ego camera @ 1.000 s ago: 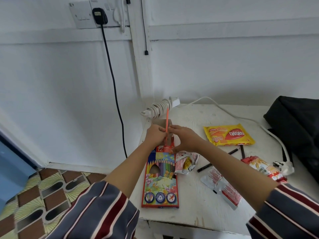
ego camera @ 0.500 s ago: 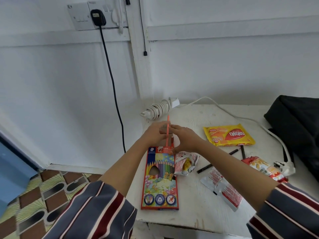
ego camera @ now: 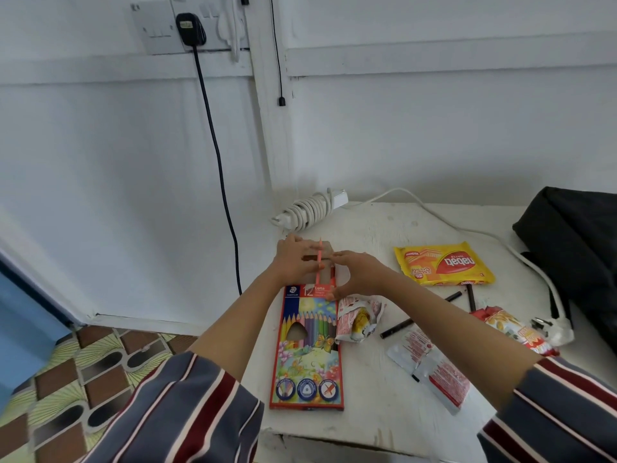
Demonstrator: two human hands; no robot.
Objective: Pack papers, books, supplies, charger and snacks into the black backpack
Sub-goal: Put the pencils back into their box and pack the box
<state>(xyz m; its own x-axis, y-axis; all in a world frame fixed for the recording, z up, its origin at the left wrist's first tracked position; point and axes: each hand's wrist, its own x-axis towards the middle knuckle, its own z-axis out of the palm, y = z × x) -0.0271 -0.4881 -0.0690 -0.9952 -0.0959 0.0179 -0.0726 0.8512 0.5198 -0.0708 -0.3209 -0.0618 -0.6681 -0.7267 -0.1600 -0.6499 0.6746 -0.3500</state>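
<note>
Standing upright in the mouth of the coloured-pencil box is a coral pencil, half in. The box lies flat near the table's left edge. The left hand lays straight fingers on the open flap, pinning it back, I'd say, to leave the slot clear. The right hand meets the pencil with its fingertips; pinching or merely nudging, can't tell. It's a bright box, with drawn pencils and a butterfly on its front. The black backpack sits far right, well apart.

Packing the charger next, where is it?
In the head view, the cord-wrapped white charger lies at the far left corner of the table, just beyond the left hand.
</note>
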